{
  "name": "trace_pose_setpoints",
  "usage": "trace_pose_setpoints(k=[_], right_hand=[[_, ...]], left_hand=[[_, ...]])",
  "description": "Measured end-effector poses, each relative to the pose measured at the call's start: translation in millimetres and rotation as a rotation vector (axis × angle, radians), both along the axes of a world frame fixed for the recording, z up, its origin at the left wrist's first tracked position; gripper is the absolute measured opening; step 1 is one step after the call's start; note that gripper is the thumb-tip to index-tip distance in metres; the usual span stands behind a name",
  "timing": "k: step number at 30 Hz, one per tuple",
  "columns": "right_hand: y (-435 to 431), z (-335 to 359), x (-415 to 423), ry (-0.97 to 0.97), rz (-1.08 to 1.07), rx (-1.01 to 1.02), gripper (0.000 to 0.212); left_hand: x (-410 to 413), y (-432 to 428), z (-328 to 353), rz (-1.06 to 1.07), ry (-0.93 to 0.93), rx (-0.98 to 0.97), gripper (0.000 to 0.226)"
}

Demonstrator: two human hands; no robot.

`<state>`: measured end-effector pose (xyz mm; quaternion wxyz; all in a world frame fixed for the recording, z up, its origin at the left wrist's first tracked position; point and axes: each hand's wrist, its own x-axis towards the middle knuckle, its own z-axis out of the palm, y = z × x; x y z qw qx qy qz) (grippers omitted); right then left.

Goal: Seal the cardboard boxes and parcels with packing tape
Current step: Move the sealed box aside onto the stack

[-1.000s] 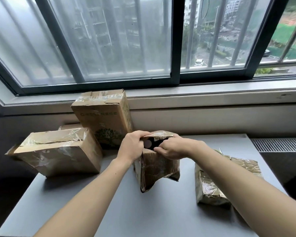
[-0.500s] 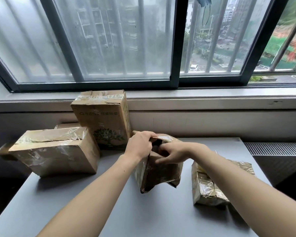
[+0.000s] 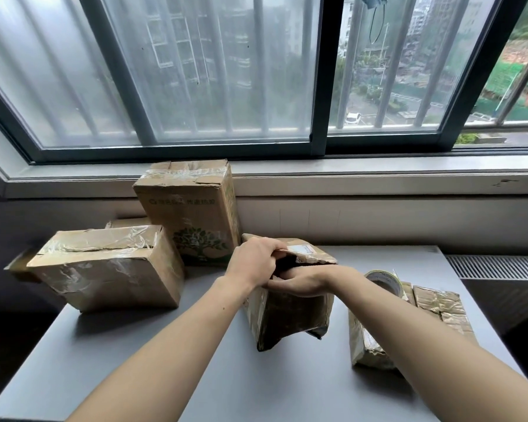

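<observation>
flap-closing is going on: left hand (image 3: 255, 260) pinching the parcel (image 3: 290, 318) at its top, right hand (image 3: 302, 280) pressing it flat-fingered, tape roll (image 3: 393, 284) probably coming next.

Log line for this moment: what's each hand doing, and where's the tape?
left hand grips top flap of middle parcel | right hand lies across its front | tape roll behind right forearm, untouched | top open
</observation>
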<state>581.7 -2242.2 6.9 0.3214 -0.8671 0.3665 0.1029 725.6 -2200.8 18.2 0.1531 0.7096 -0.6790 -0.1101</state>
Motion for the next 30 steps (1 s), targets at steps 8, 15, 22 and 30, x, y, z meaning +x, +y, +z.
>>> trace_pose_setpoints(k=[8,15,22,30], right_hand=[[-6.2,-5.7,8.6,0.061,-0.097,0.220,0.060],[-5.4,-12.7,13.9,-0.076,-0.077,0.129,0.077],[-2.8,-9.4,22.3,-0.031,-0.052,-0.049,0.067],[-12.7,18.4,-5.8,-0.513,-0.292,-0.296,0.030]], left_hand=[[-2.7,3.4,1.0,-0.050,-0.030,0.015,0.041],[4.8,-0.3,-0.3,-0.047,0.014,0.013,0.039],[22.2,-8.0,-1.4,-0.070,-0.038,0.024,0.032],[33.2,-10.0,-15.7,-0.024,-0.237,-0.166,0.023]])
